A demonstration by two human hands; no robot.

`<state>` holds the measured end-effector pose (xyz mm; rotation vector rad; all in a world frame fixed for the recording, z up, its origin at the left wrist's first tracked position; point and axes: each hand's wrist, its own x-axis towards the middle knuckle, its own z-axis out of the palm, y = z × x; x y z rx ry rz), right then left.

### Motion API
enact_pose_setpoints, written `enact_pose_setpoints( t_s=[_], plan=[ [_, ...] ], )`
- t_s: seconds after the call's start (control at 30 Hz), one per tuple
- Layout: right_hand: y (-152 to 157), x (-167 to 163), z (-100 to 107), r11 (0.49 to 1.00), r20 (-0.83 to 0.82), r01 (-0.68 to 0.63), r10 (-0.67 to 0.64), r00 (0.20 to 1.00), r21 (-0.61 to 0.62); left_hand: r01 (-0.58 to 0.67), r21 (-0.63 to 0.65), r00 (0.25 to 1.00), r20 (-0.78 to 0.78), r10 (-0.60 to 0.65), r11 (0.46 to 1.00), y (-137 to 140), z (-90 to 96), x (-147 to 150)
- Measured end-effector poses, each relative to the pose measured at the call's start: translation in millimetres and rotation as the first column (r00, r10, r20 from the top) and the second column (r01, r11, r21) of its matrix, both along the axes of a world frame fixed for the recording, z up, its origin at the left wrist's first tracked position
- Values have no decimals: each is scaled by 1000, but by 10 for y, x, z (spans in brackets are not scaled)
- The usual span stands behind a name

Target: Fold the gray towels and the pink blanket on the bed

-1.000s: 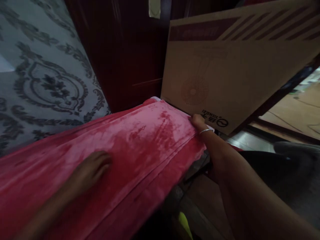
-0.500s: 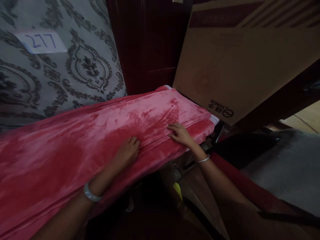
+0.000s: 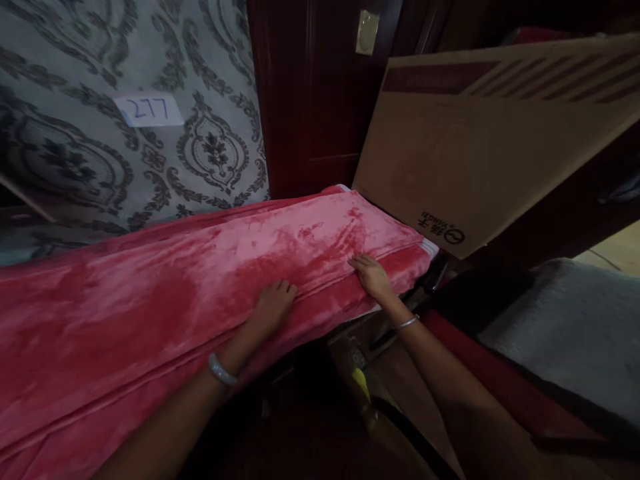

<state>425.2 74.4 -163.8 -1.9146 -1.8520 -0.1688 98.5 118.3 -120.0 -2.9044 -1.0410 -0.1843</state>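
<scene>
A pink-red plush blanket (image 3: pixel 190 280), folded into a long strip, stretches from the left edge to the middle of the view. My left hand (image 3: pixel 274 308) rests on the blanket's folded front edge, its fingers curled round the plush. Farther right along the same edge, my right hand (image 3: pixel 371 275) pinches the fabric, thumb hidden beneath the fingers. White trim shows at the blanket's far right end. Both wrists wear bracelets.
A large cardboard box (image 3: pixel 465 147) leans behind the blanket's right end, beside a dark red wooden panel (image 3: pixel 310 100). Patterned wallpaper (image 3: pixel 210 153) bears a paper marked 277 (image 3: pixel 150 110). A grey fluffy cover (image 3: pixel 570 333) lies at right; a yellow-tipped item (image 3: pixel 361 383) is below.
The camera view has shifted, so the wall and box sit lower and farther right. Both hands appear slightly farther right, still at the fold; the right hand's fingers have drawn closer together.
</scene>
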Motion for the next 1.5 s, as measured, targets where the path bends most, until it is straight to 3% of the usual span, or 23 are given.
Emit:
enact_pose_setpoints(
  t_s=[0.17,0.37,0.47,0.7,0.8,0.9,1.03,1.13,1.27,1.37,1.43,1.5],
  plan=[
    [-31,18,-134,999,34,-15,14,999,44,-50,19,995,89,48,999,-93,-50,-241],
    [22,136,-330,982,100,-88,72,992,165,-203,37,974,105,199,978,-287,-3,-936],
    [56,176,-386,980,107,-119,102,989,162,-284,49,953,123,277,957,-354,-13,-1212],
    [-18,54,-203,997,104,-8,0,995,77,-265,43,951,178,254,963,-436,-216,-1392],
    [-51,-233,-28,995,123,21,-34,992,102,-292,50,945,173,279,955,-508,-194,-1383],
    [-32,-784,112,971,76,-152,140,987,183,-286,28,944,178,277,958,-611,-116,-1427],
    [10,-1725,128,836,22,-507,514,857,208,-328,1,923,215,321,945,-732,-63,-1659],
    [31,-2240,8,743,15,-645,653,757,180,-403,2,892,224,393,915,-820,-63,-1997],
    [108,-2462,-196,707,58,-684,686,725,182,-494,12,850,214,481,869,-930,-50,-2580],
    [162,-2446,-270,686,67,-690,697,714,229,-599,23,785,218,580,801,-994,-25,-2955],
    [163,-2426,-266,673,54,-685,701,711,279,-662,28,737,206,644,749,-1035,-23,-3107],
    [143,-2416,-241,675,33,-665,694,719,319,-678,25,724,192,662,734,-1081,-42,-3182]
  ],
)
